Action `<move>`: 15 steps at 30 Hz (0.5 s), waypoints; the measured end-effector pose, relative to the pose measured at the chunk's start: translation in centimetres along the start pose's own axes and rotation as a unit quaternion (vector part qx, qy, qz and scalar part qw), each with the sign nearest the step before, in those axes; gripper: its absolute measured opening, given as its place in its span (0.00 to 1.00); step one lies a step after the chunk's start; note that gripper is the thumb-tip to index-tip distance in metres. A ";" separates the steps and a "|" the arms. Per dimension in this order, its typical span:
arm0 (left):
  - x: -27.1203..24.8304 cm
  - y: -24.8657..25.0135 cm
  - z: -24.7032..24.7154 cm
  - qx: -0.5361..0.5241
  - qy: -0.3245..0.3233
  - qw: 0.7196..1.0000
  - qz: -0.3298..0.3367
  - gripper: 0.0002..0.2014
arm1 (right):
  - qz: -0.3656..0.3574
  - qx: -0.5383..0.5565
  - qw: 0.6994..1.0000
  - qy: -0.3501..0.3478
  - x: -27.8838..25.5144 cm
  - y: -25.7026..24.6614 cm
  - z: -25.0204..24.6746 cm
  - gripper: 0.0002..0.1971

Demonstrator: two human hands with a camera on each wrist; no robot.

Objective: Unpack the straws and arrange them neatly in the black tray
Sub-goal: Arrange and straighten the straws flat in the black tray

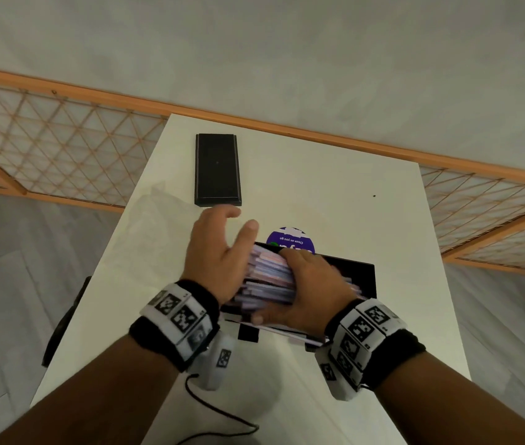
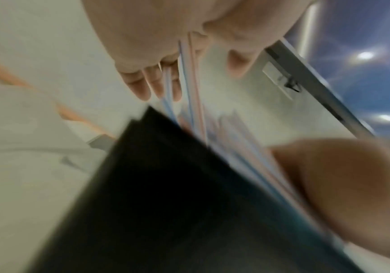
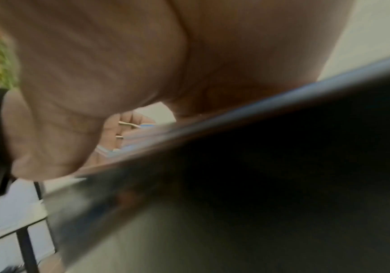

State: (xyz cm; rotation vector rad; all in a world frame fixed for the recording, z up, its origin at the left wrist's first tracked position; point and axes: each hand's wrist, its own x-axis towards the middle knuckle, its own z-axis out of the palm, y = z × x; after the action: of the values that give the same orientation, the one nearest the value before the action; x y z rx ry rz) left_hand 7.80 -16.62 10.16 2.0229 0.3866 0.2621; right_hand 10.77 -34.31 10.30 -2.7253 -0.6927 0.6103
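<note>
A thick bundle of pink, blue and white striped straws (image 1: pixel 267 277) lies across the left part of the black tray (image 1: pixel 360 274) near the table's front. My right hand (image 1: pixel 309 284) lies over the bundle, fingers curled round its far side and thumb on the near side. My left hand (image 1: pixel 219 248) is flat with its fingers spread, palm against the bundle's left ends. The left wrist view is blurred but shows straws (image 2: pixel 190 83) running from my left fingers (image 2: pixel 147 85) down to the tray (image 2: pixel 166 184). In the right wrist view my palm and the tray wall (image 3: pixel 259 166) hide most of the straws (image 3: pixel 131 136).
A second black rectangular tray or lid (image 1: pixel 218 170) lies at the far left of the white table (image 1: pixel 335 194). A purple round sticker (image 1: pixel 290 240) sits just behind the near tray. A faint clear wrapper (image 1: pixel 161 203) lies at the left edge. A black cable (image 1: pixel 222 422) trails near me.
</note>
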 end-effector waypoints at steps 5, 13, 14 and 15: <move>-0.2 -0.7 -1.2 -0.301 0.000 0.923 -0.239 0.14 | -0.049 0.017 0.985 0.162 -3.1 2.0 1.3 0.42; -1.8 -1.0 -0.1 -0.303 0.040 0.915 -0.262 0.08 | -0.019 0.018 1.000 0.007 -3.6 2.8 2.9 0.39; -1.7 -1.0 -0.3 -0.300 0.057 0.914 -0.266 0.07 | -0.018 0.026 0.999 0.003 -3.3 2.9 2.8 0.38; -1.6 -1.0 -0.5 -0.301 0.070 0.912 -0.269 0.07 | -0.013 0.016 1.000 0.001 -3.1 3.0 2.7 0.38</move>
State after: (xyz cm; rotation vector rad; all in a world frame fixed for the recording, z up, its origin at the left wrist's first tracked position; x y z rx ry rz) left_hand 5.98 -16.40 9.44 1.2351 0.8234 0.1533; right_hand 8.24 -37.98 7.89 -2.6827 -0.7102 0.6068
